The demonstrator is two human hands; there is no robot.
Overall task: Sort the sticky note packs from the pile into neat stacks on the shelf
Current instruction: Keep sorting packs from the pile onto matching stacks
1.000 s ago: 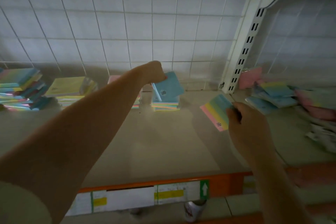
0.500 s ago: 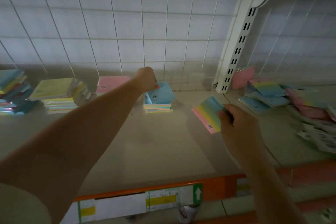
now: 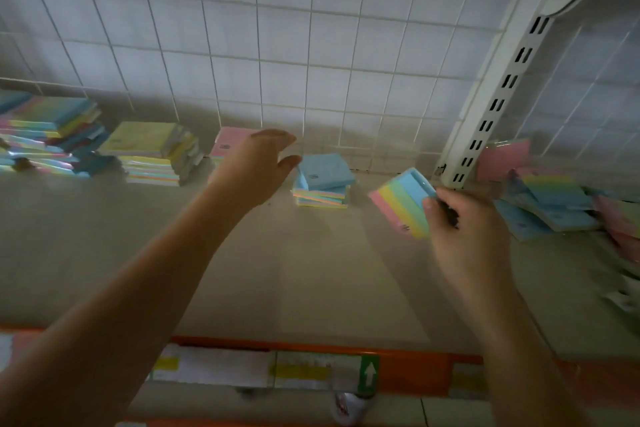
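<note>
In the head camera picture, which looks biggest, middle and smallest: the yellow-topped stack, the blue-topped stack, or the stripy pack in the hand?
1. Yellow-topped stack: widest and tallest.
2 and 3. Blue-topped stack and stripy pack look about alike. The right hand holds the pack nearer the camera, so I won't rank them.

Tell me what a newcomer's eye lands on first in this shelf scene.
First, the rainbow-striped pack pinched in the right hand, held above the shelf right of centre. Next, the left hand, fingers spread and holding nothing, just left of the blue-topped stack at the back. Then the colourful stacks at far left and the loose pile beyond the white upright.
</note>
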